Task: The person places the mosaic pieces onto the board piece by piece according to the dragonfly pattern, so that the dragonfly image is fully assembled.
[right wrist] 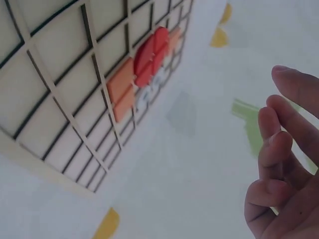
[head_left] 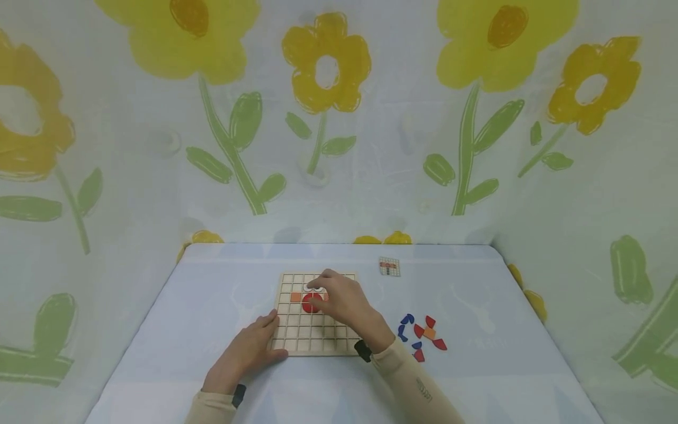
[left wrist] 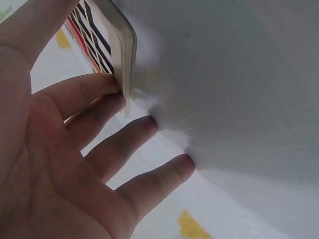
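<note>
A square wooden grid board (head_left: 309, 346) lies flat on the table. On it, red pieces (head_left: 308, 304) form a round shape, with an orange square (head_left: 295, 297) to their left. White pieces (head_left: 308, 288) sit just above the red ones, partly behind the right hand. More orange pieces (right wrist: 120, 89) show beside the red in the right wrist view. My left hand (head_left: 248, 347) rests at the board's front left corner, fingers fairly straight against its side and thumb by the front edge. Over the red pieces hovers my right hand (head_left: 343, 299), fingers loosely bent, thumb apart, nothing visible between them.
Right of the board lie loose blue pieces (head_left: 406, 320), red pieces (head_left: 439, 344) and an orange square (head_left: 429, 334). A small patterned card (head_left: 389, 266) is behind the board to the right. Flower-printed cloth (head_left: 344, 194) walls the table's back and sides.
</note>
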Demonstrator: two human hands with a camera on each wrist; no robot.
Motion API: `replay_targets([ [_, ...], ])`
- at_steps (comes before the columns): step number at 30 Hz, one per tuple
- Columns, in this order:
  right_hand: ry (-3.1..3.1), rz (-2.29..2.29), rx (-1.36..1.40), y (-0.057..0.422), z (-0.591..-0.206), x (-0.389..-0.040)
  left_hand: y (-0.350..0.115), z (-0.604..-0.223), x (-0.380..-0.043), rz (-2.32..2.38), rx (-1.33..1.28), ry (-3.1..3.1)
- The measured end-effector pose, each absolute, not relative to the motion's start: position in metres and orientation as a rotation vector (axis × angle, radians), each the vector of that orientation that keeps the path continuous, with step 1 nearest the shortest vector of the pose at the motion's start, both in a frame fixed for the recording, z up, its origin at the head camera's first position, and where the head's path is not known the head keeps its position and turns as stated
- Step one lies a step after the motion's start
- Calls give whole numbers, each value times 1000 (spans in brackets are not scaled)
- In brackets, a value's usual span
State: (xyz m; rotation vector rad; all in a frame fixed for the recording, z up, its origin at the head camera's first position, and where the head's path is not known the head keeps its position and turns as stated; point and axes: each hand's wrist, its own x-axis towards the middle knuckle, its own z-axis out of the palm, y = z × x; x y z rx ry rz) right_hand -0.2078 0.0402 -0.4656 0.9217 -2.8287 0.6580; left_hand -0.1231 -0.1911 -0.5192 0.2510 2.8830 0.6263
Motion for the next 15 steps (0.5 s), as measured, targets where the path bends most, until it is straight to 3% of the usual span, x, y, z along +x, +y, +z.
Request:
replay_targets([
  [15, -2567, 770, 877, 88, -429, -173, -189, -520, -125, 605, 230, 2887],
])
